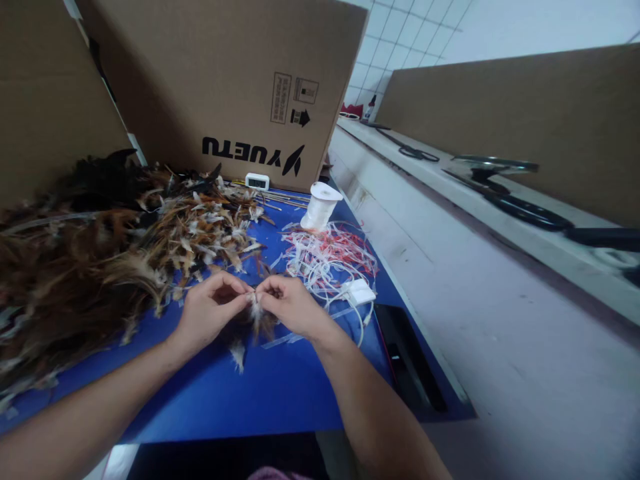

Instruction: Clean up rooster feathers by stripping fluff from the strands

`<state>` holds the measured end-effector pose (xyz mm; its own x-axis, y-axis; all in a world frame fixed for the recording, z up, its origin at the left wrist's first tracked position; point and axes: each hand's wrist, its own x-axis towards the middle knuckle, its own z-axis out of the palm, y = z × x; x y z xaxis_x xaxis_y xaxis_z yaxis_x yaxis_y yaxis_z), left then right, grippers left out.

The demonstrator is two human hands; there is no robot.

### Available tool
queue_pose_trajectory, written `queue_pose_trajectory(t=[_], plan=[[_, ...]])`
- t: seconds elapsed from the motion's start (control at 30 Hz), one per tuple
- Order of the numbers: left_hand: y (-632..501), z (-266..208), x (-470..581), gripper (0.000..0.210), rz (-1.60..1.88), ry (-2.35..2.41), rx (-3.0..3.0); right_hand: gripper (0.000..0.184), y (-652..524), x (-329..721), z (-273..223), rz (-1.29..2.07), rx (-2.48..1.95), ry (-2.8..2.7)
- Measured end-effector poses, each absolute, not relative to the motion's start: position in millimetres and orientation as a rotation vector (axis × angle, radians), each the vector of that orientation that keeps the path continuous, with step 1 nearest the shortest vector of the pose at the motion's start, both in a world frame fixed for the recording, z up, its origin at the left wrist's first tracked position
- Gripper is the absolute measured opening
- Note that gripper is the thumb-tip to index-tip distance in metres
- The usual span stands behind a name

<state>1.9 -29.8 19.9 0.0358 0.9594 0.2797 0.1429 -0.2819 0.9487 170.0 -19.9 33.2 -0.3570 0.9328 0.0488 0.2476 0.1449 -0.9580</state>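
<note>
Pinching a small feather bunch [257,317] with thumb and fingertips of both the left hand [210,310] and the right hand [293,305], clamped on its pale upper end with tips nearly meeting. Held low over the blue bench [280,413], with brown and white wisps spreading toward the wearer from below the fingertips. Seems to be at a fine fingertip step, perhaps gathering or aligning quill ends; cannot tell more exactly, with the pinch point partly hidden. Probably calls next for a firm, even pinch and small finger shifts, without crushing or scattering the wisps. Just below the left hand, see a loose feather [238,355]; to its left and beyond, a large feather pile [200,223]. Beyond the right hand, find a white spool [320,208] and tangled strips [333,253] in white and red; just right of it, a white plug [359,292].

On the cardboard box [165,87] beyond both hands, read "YUETU" upside down in black, beside a leaf-like logo. Cannot read the small printed panels above, nor the digits on the little white clock [257,181].
</note>
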Motion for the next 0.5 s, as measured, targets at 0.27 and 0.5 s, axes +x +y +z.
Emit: queue_pose_trajectory(t=[0.27,0.5], plan=[[-27.6,14.8,1.5,0.016,1.329,1.138,1.532,0.012,-20.0,167.6,30.1,1.203,-1.161,-1.745],[-28.6,17.3,0.8,0.019,1.31,1.153,1.501,0.012,-20.5,170.2,32.7,1.213,-1.19,-1.759]])
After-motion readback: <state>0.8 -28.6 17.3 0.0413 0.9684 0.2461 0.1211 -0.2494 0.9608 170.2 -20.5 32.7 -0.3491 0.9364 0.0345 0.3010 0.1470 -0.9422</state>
